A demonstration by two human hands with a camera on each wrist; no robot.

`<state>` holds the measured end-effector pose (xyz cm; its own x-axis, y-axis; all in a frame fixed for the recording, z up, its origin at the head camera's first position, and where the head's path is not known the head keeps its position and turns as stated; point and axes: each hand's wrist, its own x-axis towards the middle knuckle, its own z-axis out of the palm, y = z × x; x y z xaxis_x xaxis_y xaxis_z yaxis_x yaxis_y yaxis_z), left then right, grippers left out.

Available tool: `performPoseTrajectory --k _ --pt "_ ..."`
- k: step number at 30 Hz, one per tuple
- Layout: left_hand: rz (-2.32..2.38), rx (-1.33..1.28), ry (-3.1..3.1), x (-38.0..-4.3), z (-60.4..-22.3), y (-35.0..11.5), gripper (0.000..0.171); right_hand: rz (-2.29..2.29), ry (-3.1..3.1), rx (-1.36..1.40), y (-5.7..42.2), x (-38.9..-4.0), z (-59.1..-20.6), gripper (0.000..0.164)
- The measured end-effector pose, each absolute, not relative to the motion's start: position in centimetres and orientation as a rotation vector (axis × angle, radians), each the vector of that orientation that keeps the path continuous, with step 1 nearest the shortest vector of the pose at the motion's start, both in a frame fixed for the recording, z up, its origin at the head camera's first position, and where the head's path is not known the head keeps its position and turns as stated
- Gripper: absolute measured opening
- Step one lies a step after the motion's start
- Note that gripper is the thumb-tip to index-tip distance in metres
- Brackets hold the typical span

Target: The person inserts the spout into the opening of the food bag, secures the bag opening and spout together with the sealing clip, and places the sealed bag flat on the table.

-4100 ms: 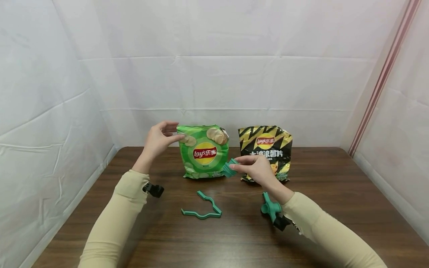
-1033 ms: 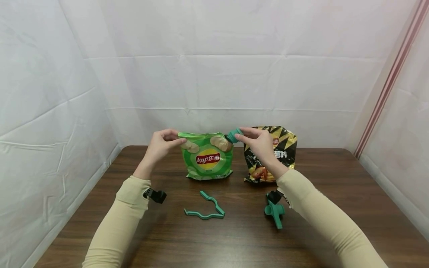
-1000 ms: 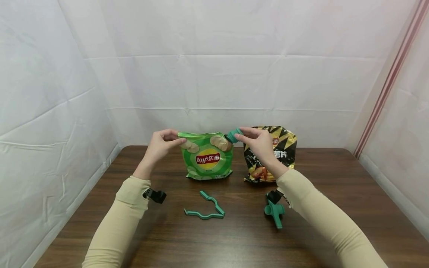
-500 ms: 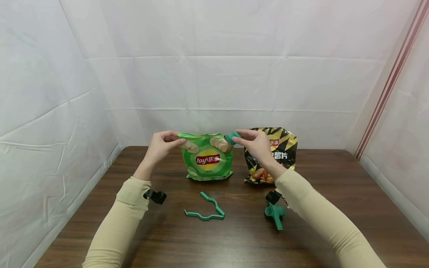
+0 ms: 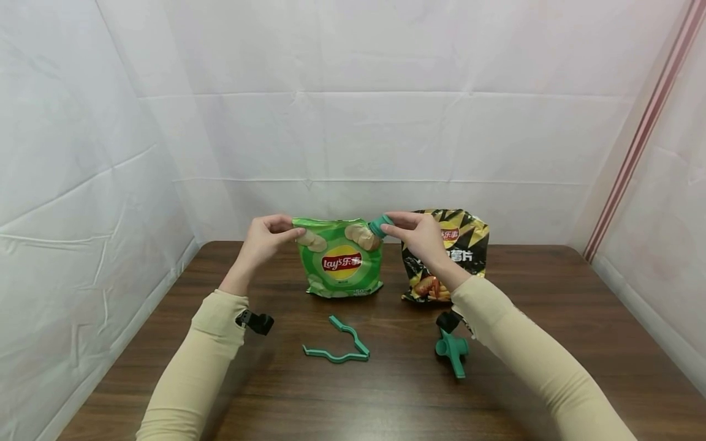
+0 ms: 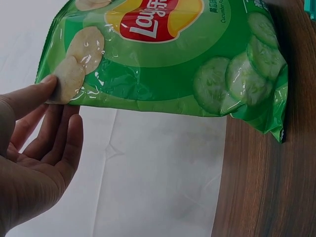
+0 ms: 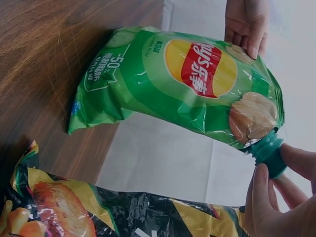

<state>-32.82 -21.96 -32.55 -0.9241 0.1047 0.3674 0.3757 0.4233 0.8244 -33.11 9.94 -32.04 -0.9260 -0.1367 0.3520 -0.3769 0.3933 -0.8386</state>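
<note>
A green Lay's chip bag (image 5: 342, 263) stands upright on the table, its upper left corner pinched between thumb and fingers of my left hand (image 5: 263, 242). In the left wrist view the thumb lies on the front of the chip bag (image 6: 143, 79). My right hand (image 5: 421, 239) pinches a green threaded spout (image 5: 380, 226) at the bag's upper right corner. The right wrist view shows the ribbed end of the spout (image 7: 269, 154) against that corner; whether the corner sits inside it I cannot tell.
Behind my right hand stands a black and yellow Lay's bag (image 5: 469, 257). Nearer lie an open, hinged green bag clip (image 5: 344, 356) and a green cross-shaped piece with a round socket (image 5: 453, 349), partly under the right wrist's camera. A white curtain (image 5: 353, 135) closes off the back.
My right hand has raised the spout from the bag's lower right side to its upper right corner. Over the last second it shifts slightly left onto the corner. My left hand keeps its hold.
</note>
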Motion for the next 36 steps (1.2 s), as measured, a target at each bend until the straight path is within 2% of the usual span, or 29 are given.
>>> performPoseTrajectory --k 36 --pt "-1.522 -0.429 -2.453 -33.31 -32.71 -22.16 0.027 1.515 -2.478 0.465 9.69 -33.75 -31.44 0.032"
